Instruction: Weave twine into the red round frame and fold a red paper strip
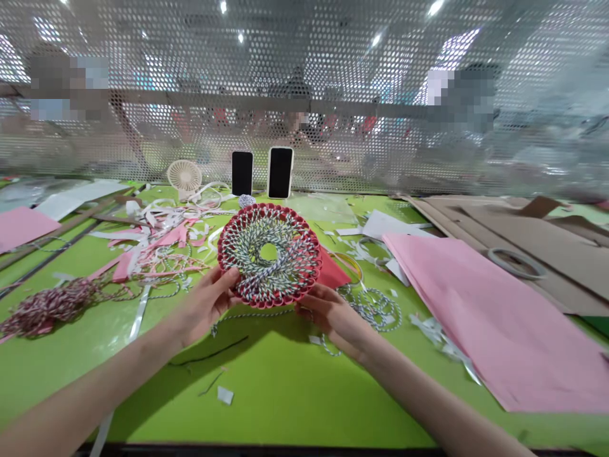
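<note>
A round red frame woven with green, white and dark cord (pixel 295 257) is held up in front of me, tilted toward my eyes. A small hole sits at its middle, and the cord crosses in spirals out to the scalloped red rim. My left hand (pixel 214 298) grips the lower left rim, thumb on the front face. At the lower right edge, my right hand (pixel 333 314) has its fingers under the rim, partly hidden. A loose cord tail (pixel 261 314) runs below the disc. More of this cord (pixel 380 308) lies coiled beside my right hand.
Two phones (pixel 242 172) stand upright at the back by a perforated metal screen (pixel 333 139). Pink sheets (pixel 476 304), cardboard (pixel 547 235) and a tape ring (pixel 516 262) lie right. Left are paper scraps (pixel 162 235), a red-white cord bundle (pixel 52 304) and a cream fan (pixel 184 176).
</note>
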The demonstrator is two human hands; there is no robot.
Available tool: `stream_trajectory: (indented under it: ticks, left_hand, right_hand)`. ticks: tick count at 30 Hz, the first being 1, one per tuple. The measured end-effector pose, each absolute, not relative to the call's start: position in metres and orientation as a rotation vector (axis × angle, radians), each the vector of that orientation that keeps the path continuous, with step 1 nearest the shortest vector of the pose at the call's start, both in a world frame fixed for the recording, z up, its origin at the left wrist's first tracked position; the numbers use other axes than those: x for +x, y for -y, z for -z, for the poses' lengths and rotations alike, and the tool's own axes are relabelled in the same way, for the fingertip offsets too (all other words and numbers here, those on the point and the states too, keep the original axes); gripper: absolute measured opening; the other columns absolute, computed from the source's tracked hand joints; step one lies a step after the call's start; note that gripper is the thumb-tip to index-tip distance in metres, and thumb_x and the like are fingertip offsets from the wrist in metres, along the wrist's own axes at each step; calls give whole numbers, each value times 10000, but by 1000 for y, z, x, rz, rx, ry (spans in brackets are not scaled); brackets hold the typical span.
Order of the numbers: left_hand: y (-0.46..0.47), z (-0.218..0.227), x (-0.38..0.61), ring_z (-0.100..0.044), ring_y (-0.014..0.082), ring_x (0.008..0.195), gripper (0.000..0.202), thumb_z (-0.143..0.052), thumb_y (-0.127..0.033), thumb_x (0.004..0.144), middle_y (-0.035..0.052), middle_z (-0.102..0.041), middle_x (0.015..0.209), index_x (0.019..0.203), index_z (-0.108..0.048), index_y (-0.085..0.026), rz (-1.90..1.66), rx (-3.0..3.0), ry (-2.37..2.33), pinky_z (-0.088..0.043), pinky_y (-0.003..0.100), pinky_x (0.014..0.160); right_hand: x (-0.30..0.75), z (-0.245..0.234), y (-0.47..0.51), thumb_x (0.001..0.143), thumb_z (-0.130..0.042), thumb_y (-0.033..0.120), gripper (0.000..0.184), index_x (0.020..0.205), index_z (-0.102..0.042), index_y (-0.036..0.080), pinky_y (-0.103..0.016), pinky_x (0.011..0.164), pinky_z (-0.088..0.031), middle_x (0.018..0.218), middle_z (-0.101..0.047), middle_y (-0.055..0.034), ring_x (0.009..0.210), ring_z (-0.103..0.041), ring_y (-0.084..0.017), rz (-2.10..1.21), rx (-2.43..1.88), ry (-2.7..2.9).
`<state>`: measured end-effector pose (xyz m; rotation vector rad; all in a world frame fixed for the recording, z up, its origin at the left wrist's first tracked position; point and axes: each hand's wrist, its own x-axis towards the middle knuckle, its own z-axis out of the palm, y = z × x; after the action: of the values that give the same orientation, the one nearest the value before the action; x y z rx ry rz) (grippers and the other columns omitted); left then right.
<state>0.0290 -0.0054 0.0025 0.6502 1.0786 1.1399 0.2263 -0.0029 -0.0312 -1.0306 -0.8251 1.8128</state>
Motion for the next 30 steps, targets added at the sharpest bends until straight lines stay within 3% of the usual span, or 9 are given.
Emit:
stream_trajectory:
  ticks: [17,30]
  left_hand:
    - [11,1,33,-585,89,622,112,-665,-187,695,24,-652,805,794,-615,-169,-1101,713,-1071,-498,155,545]
    - [12,1,36,-553,71,566,141,-690,-214,666,-4,-628,732,757,-601,-153,-1118,662,-1023,-478,152,504]
  right_hand:
    - [229,38,4,444,-772,299,257,641,-634,209,-305,689,-478,686,-656,6,604,-585,-120,-1896,-950,820]
    - [227,33,5,435,-770,198,228,624,-642,202,-268,668,-475,690,-648,21,610,-575,-103,-1869,-977,745]
